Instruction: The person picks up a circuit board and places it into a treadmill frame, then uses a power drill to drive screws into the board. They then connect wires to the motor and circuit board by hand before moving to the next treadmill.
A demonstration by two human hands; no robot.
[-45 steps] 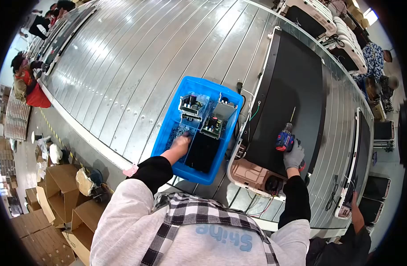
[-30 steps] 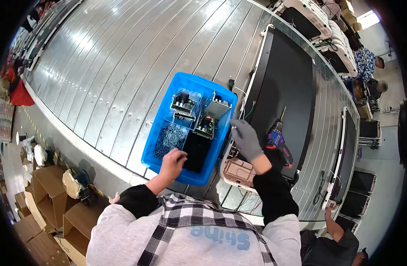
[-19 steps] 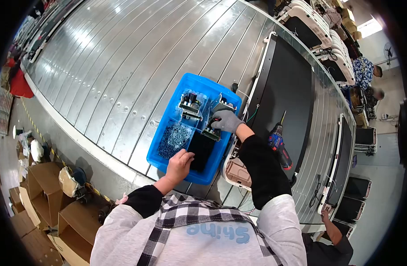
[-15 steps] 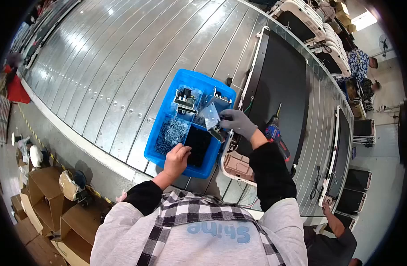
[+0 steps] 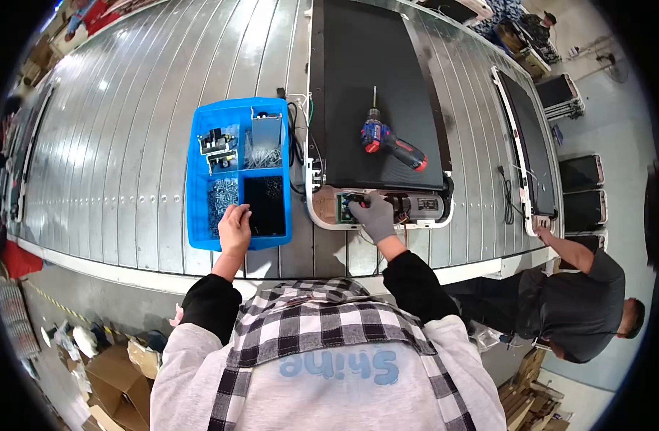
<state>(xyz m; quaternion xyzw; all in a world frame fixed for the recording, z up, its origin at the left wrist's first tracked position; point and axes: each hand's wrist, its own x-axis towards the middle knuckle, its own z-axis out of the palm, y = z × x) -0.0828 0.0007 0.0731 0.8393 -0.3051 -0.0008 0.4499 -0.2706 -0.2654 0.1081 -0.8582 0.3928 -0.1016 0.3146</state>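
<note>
The right grip [image 5: 376, 217], a grey-gloved hand, reaches over the board [image 5: 343, 208], its thumb and fingers touching it; whether they are clamped on the board cannot be told. The board lies under the glove and just left of it, in the brownish housing [image 5: 323, 205] at the near end of the unit. A grey motor [image 5: 425, 206] occupies the same housing, right of this grip. Beyond the glove extends the black belt [image 5: 365, 50], on which the drill [image 5: 374, 134] rests, its bit directed away from the grip. The left grip [image 5: 234, 226], a bare hand, has thumb and fingertips drawn together; anything between them is too small to make out. It is placed over the near part of the blue bin [image 5: 275, 243]. Just beyond its fingertips lie silver screws [image 5: 221, 192]; to their right is a compartment of dark contents [image 5: 263, 208]. Farther beyond this grip, in the bin's far left compartment, stand other boards [image 5: 216, 142]. Bin and unit both rest on the ribbed metal counter [image 5: 128, 151].
</note>
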